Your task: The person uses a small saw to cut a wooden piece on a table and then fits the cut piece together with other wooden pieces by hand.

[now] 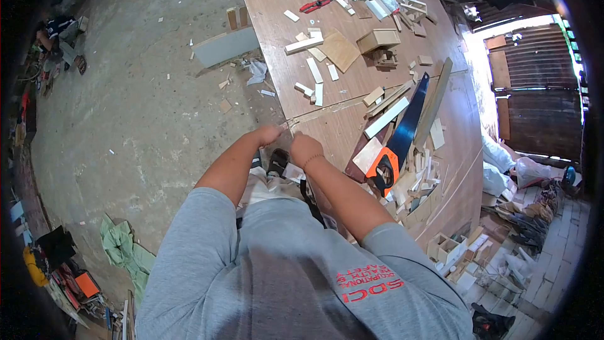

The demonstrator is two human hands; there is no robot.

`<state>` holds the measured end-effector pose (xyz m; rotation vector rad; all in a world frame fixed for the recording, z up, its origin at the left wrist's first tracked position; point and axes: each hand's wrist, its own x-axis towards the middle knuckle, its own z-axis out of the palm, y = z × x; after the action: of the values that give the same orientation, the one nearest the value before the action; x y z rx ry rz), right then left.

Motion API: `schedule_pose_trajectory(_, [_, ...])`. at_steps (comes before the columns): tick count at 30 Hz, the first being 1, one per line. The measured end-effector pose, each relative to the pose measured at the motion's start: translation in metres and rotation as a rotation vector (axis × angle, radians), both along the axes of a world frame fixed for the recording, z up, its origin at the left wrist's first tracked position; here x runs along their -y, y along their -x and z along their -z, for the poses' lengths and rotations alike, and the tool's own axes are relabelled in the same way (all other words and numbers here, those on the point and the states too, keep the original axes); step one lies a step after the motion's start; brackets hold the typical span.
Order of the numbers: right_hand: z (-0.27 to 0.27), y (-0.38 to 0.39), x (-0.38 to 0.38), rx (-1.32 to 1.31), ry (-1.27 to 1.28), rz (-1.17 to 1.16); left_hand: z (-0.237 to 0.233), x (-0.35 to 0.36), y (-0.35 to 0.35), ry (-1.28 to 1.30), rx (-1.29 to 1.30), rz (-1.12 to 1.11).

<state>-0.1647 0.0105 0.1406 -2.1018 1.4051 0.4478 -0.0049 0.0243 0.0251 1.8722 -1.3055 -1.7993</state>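
Observation:
My left hand (pixel 270 134) and my right hand (pixel 306 150) are close together at the near left corner of the wooden table (pixel 314 127). Both have curled fingers. A thin pale piece (pixel 290 127) shows between them, too small to name. What sits inside either fist is hidden. To the right of my right hand lies a handsaw (pixel 410 119) with an orange and black handle, its dark blade pointing away from me. Beside the saw is a white-faced wood strip (pixel 386 118).
Farther up the table are red-handled pliers (pixel 316 5), a square plywood piece (pixel 340 51), a small wooden box (pixel 378 39) and many offcuts. A grey board (pixel 226 46) stands left of the table. Another person (pixel 61 38) is at the far left. Green cloth (pixel 123 245) lies on the floor.

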Motion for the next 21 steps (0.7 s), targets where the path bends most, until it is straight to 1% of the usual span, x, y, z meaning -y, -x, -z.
schedule_pose_trajectory(2, [0.007,-0.011,0.009,0.031,0.026,-0.002,-0.019,0.0,0.0,-0.089,-0.027,-0.056])
schedule_pose_trajectory(3, [0.006,-0.016,0.015,0.021,-0.007,-0.004,-0.015,0.001,-0.002,-0.089,-0.028,-0.055])
schedule_pose_trajectory(5, [0.005,-0.012,0.011,0.004,-0.042,0.0,0.003,0.0,-0.004,0.033,-0.018,0.076])
schedule_pose_trajectory(8, [0.002,0.004,-0.005,0.028,0.006,0.022,0.01,-0.002,-0.003,0.096,0.013,0.08])
schedule_pose_trajectory(9, [-0.003,0.013,-0.012,0.005,-0.009,0.048,0.003,-0.003,-0.002,0.099,0.01,0.081])
schedule_pose_trajectory(11, [-0.007,0.014,-0.008,-0.018,-0.017,0.069,-0.022,0.002,-0.001,-0.064,0.037,0.05])
schedule_pose_trajectory(14, [-0.002,-0.005,0.013,-0.003,-0.025,0.035,-0.026,0.003,-0.001,-0.09,0.003,0.027])
schedule_pose_trajectory(15, [0.001,-0.02,0.022,-0.017,-0.064,0.019,-0.029,0.005,-0.002,-0.087,0.006,0.025])
schedule_pose_trajectory(17, [0.002,-0.029,0.028,-0.032,-0.108,-0.002,-0.034,0.003,-0.003,-0.046,0.018,0.094])
schedule_pose_trajectory(20, [-0.006,-0.021,0.024,-0.036,-0.113,0.0,-0.026,0.003,-0.004,0.019,0.018,0.145])
schedule_pose_trajectory(21, [-0.009,-0.013,0.014,-0.053,-0.083,0.016,-0.03,0.005,-0.006,0.02,0.018,0.14])
